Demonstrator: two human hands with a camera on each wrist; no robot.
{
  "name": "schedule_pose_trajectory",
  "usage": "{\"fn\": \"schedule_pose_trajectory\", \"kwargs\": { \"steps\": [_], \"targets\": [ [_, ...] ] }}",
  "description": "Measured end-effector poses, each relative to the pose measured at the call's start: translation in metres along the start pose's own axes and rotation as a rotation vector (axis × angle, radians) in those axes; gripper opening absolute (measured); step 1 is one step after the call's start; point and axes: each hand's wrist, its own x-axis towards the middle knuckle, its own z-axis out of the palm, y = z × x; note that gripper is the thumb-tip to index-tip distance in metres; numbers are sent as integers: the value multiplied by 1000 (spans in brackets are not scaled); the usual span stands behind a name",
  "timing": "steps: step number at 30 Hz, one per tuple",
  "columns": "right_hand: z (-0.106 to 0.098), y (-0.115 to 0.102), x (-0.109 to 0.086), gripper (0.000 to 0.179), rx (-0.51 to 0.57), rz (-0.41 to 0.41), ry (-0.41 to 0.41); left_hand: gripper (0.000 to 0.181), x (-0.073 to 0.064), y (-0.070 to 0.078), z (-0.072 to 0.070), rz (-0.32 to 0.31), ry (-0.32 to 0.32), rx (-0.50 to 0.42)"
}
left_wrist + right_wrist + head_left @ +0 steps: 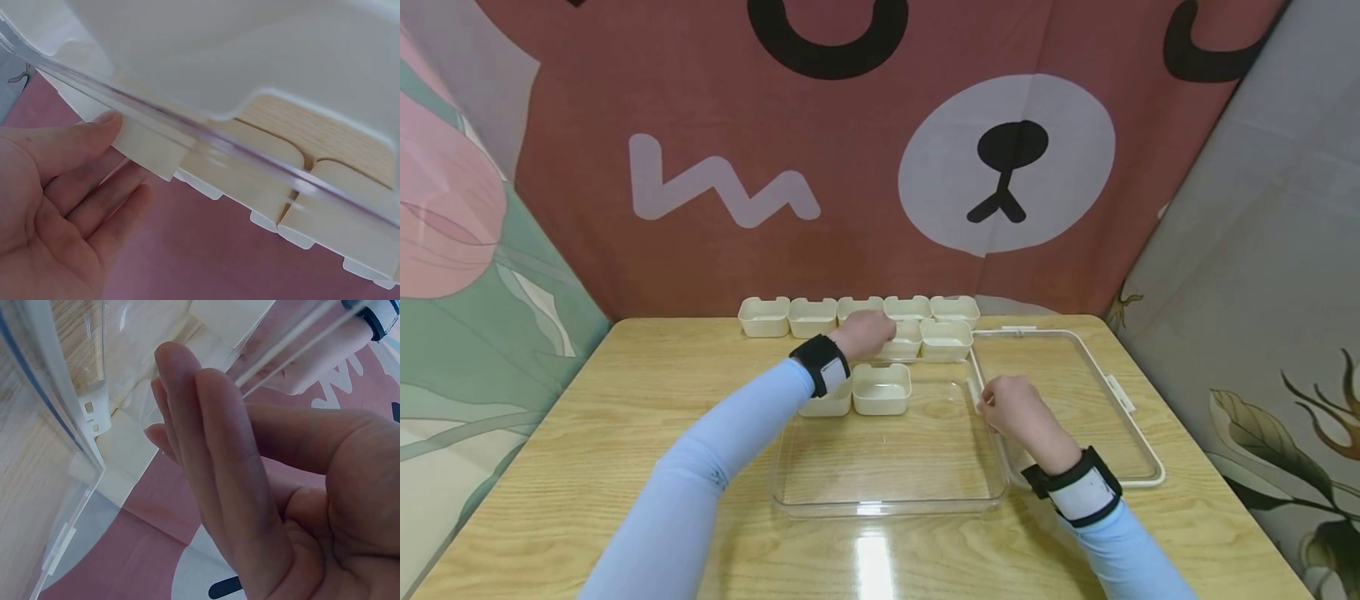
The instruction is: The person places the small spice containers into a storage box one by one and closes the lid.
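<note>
Pale-blue sleeves [677,500]: two, foremost. Left hand [865,333]: pinched one cream bin [153,147] behind the clear tray [887,467], obscuring neighbours. Right hand [1018,412]: fingers together beside tray rim; grip indeterminable. White-framed lid [1082,383]: lay right. Tray bins [882,392]: two. Back-row bins [763,318]: five, lined the bear-print cloth [700,258].

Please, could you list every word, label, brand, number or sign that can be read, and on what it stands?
No readable text anywhere.
Cream bins, clear box: no visible lettering.
Left wrist strap, right wrist strap: nothing legible.
Backdrop: white zigzag, a drawn shape, not lettering.
</note>
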Motion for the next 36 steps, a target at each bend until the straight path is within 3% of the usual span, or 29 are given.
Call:
{"fn": "schedule_pose_trajectory", "kwargs": {
  "steps": [12, 20, 36],
  "targets": [
    [1, 2, 0, 14, 14, -1, -10, 23, -4, 1, -2, -14, 14, 8],
    [1, 1, 1, 15, 17, 6, -16, 18, -12, 6, -11, -24, 52, 24],
    [-1, 0, 0, 13, 0, -31, 1, 25, -25, 17, -25, 34, 161, 14]
  ]
}}
